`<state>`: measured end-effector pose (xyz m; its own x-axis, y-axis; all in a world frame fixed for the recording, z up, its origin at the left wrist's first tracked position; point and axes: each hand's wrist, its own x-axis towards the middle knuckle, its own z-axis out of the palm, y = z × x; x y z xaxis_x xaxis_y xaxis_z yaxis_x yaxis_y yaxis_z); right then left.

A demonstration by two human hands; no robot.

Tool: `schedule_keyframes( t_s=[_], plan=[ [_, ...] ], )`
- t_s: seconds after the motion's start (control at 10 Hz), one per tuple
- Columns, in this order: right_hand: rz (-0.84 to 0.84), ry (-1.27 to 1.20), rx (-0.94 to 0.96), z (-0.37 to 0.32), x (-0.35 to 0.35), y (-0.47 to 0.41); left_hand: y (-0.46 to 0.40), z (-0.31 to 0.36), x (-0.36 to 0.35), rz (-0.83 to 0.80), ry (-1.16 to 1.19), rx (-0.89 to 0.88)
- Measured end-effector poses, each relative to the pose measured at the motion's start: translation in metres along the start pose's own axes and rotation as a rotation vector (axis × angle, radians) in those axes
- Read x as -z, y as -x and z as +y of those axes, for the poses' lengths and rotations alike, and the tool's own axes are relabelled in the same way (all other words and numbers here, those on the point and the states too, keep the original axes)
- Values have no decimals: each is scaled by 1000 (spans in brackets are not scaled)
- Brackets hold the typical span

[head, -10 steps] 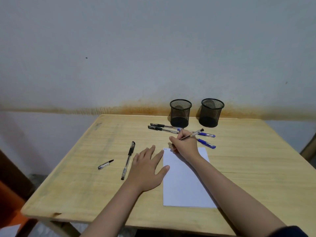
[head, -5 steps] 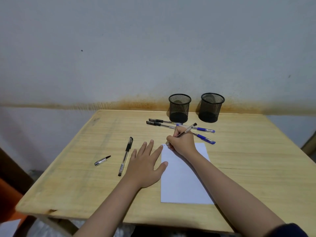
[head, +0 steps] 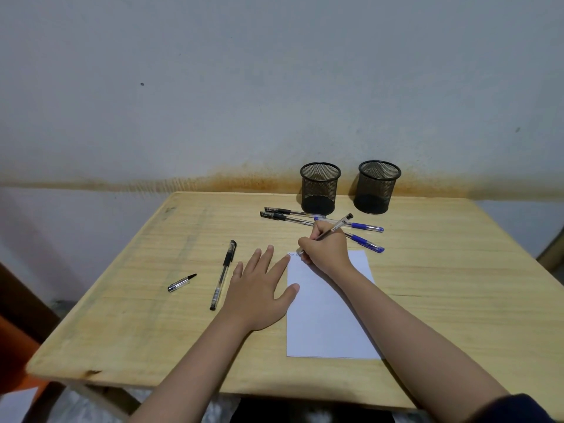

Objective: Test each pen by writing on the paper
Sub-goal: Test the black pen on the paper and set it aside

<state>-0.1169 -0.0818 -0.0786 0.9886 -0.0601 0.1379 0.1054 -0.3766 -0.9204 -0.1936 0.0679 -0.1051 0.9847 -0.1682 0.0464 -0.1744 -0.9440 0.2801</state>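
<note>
A white sheet of paper (head: 326, 315) lies on the wooden table (head: 442, 285). My right hand (head: 328, 254) grips an uncapped clear pen (head: 338, 225), its tip at the paper's top left corner beside a few small ink marks. My left hand (head: 259, 293) lies flat, fingers spread, thumb and index finger on the paper's left edge. A capped black pen (head: 223, 274) lies left of that hand, with a loose pen cap (head: 181, 283) further left. Two black pens (head: 287, 215) and two blue pens (head: 364, 235) lie behind the paper.
Two black mesh pen cups (head: 319, 187) (head: 378, 186) stand empty at the table's back edge against the stained wall. Bare wood stretches to the right of the paper. A dark orange object (head: 12, 346) sits below the table's left corner.
The view has shifted slightly. My right hand keeps the pen at the paper's top left corner, and small marks now show there. My left hand stays flat in place.
</note>
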Motion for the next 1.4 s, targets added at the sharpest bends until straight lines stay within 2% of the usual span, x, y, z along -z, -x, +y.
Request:
schedule_keyframes(
  t_s=[0.8, 0.9, 1.0, 1.2, 1.3, 1.4],
  plan=[
    [78, -15, -58, 3, -2, -3, 1, 1, 0, 13, 8, 5],
    [133, -104, -110, 4, 1, -4, 1, 2, 1, 15, 16, 7],
    [182, -301, -190, 5, 4, -5, 1, 3, 3, 4, 24, 10],
    [141, -164, -27, -5, 2, 4, 4, 8, 9, -16, 5, 12],
    [86, -141, -11, -10, 2, 8, 14, 13, 13, 122, -26, -20],
    [82, -215, 7, -15, 5, 14, 29, 6, 20, 319, 100, 9]
  ],
)
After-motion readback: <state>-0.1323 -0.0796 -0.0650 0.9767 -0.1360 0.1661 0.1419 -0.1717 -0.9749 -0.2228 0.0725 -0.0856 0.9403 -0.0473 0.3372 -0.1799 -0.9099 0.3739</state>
